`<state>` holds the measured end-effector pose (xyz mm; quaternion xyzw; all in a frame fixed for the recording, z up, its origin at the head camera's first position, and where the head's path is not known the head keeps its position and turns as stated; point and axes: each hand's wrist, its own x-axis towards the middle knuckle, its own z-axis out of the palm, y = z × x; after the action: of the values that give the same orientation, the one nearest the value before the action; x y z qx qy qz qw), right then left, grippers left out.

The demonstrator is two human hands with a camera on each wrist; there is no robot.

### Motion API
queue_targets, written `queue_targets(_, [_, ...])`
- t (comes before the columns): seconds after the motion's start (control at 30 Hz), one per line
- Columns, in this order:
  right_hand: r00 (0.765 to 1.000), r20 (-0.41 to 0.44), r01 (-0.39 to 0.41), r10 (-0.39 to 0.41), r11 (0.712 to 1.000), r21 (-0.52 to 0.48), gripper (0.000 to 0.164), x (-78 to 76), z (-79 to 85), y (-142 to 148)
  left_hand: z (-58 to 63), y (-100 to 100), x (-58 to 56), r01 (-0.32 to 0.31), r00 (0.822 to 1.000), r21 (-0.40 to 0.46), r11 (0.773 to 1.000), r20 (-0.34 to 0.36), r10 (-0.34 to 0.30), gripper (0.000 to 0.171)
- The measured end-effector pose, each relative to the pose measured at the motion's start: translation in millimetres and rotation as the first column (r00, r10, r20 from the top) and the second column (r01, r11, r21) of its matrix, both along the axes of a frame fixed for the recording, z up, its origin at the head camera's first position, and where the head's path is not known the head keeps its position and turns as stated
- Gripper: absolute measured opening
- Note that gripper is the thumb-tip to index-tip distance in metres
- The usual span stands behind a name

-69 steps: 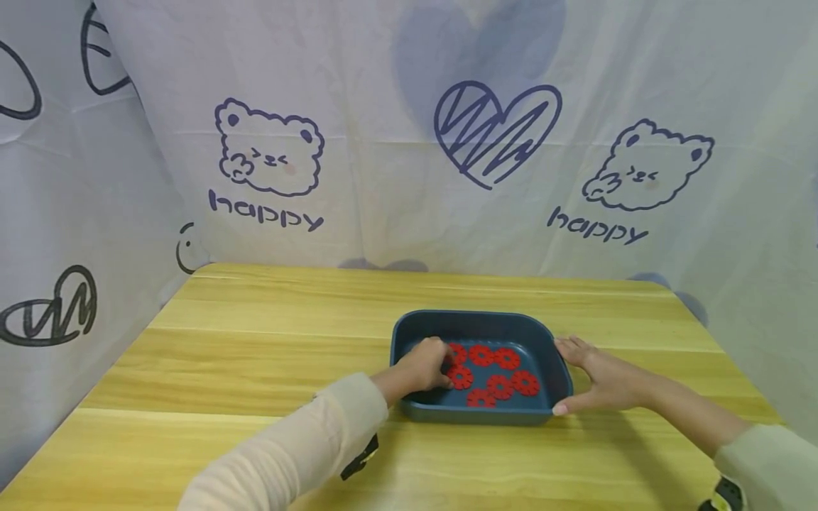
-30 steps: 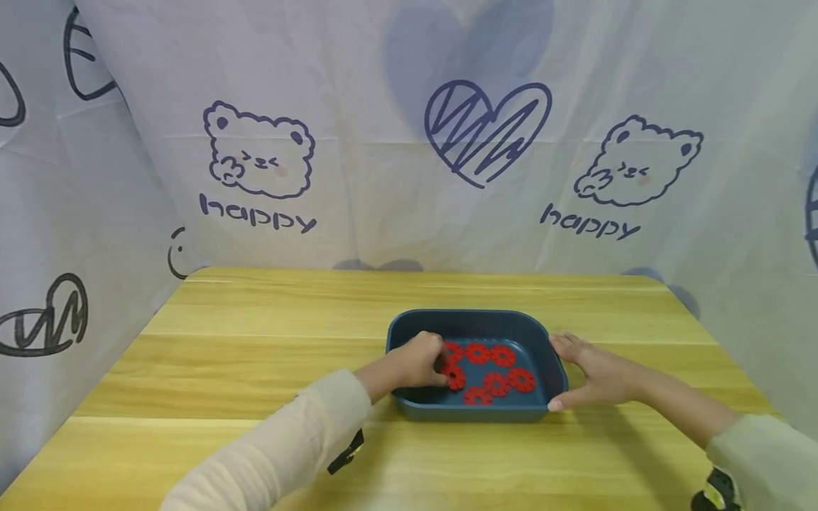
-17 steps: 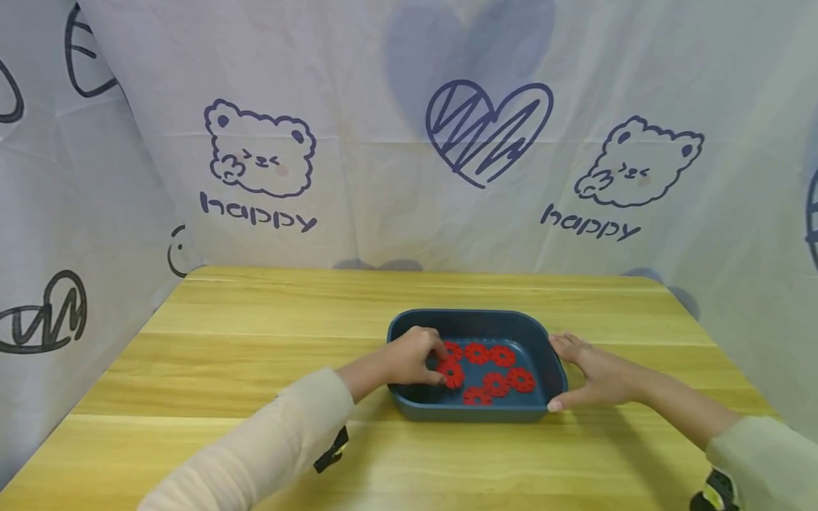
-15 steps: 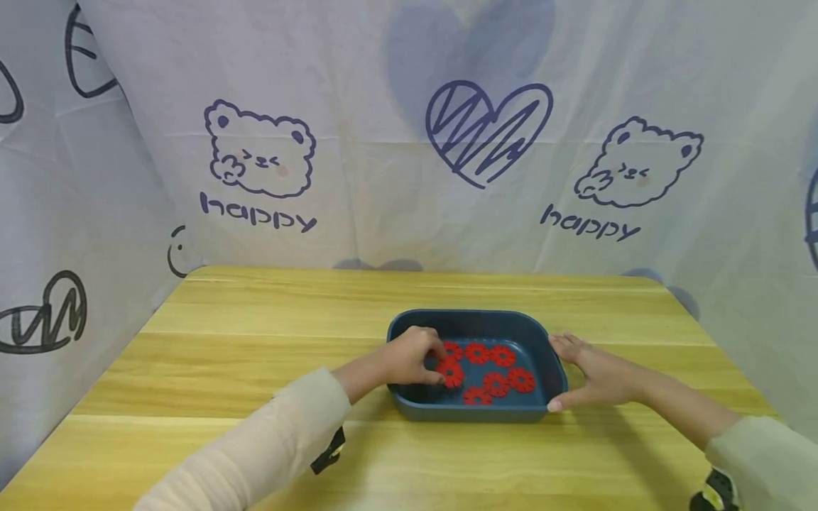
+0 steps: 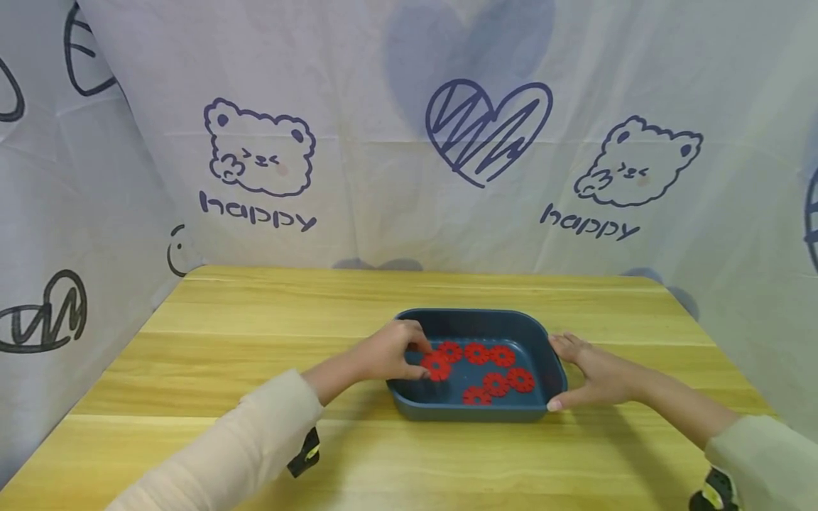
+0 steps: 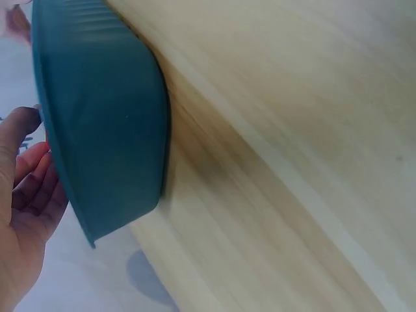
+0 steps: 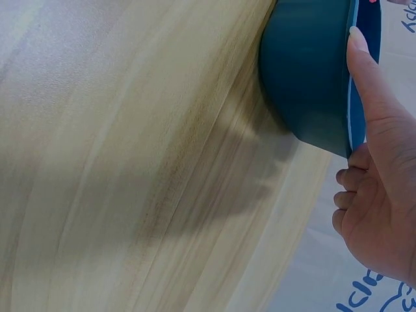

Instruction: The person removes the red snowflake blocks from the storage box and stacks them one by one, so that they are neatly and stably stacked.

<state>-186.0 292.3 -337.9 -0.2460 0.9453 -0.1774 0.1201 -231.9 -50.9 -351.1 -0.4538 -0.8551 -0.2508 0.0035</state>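
A dark blue plastic basin point(image 5: 473, 413) stands on the table with several red snowflake discs point(image 5: 501, 356) lying flat inside. At its left end, my left hand point(image 5: 391, 353) pinches one red snowflake disc point(image 5: 437, 366) between thumb and fingers, near the left wall. In the left wrist view, the basin wall hides most of that disc from sight. My right hand point(image 5: 597, 372) holds the basin's right end, thumb at the near corner and fingers at the far one. The right wrist view shows the thumb point(image 7: 367, 71) lying over the rim.
The wooden table point(image 5: 255, 305) extends around the basin on all sides. Behind it hangs a white cloth point(image 5: 371, 177) printed with bears and a heart, and another cloth side closes off the left.
My left hand has drawn back leftward and slightly up, bringing the pinched snowflake disc away from where it lay. The right hand and the basin stay in place.
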Motion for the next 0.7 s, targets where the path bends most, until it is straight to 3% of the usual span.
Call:
queue_targets(0.17, [1.000,0.014,0.005,-0.005,1.000,-0.007,0.107,0.0,0.5,0.1,7.7,-10.5,1.9,-0.017,1.000,0.000,1.000,0.015,0.017,0.027])
queue_targets(0.7, [1.000,0.017,0.003,-0.003,1.000,0.005,0.107,0.6,2.6,-1.6,7.2,-49.9,2.2,-0.052,0.998,0.035,0.998,-0.018,0.053,0.022])
